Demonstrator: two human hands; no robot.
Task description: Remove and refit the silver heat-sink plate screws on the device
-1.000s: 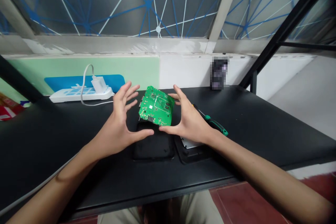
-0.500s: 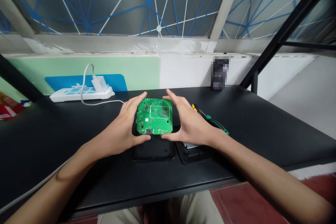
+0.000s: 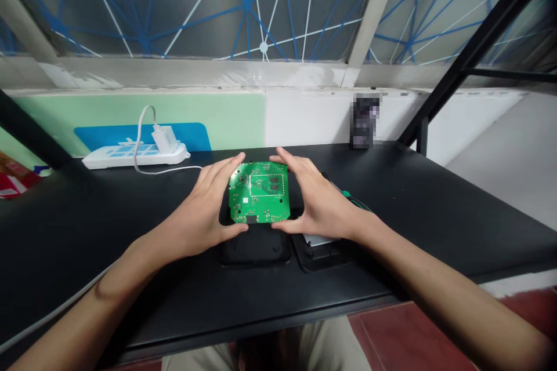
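A green circuit board [image 3: 261, 203] is held up by its two sides, its face with solder points and a dark connector toward me. My left hand [image 3: 211, 200] grips its left edge, thumb at the lower corner and fingers at the top. On the opposite edge my right hand [image 3: 315, 203] has the same kind of hold. Below the board a black plastic case half [image 3: 255, 249] lies on the table. To its right rests a second black case part [image 3: 319, 258] with a silvery metal plate [image 3: 319, 240], partly hidden by my right hand.
Behind my right forearm lies a green-and-black screwdriver [image 3: 354, 200], partly covered. A white power strip [image 3: 130, 155] with a plugged-in charger [image 3: 165, 139] stands at the back left of the black table [image 3: 435, 208]. Its white cable [image 3: 56, 310] runs past my left arm. A pixelated dark object [image 3: 364, 122] stands against the wall.
The board and both hands have shifted slightly to the right, and the board's tilt has changed a little. My right hand now covers more of the screwdriver.
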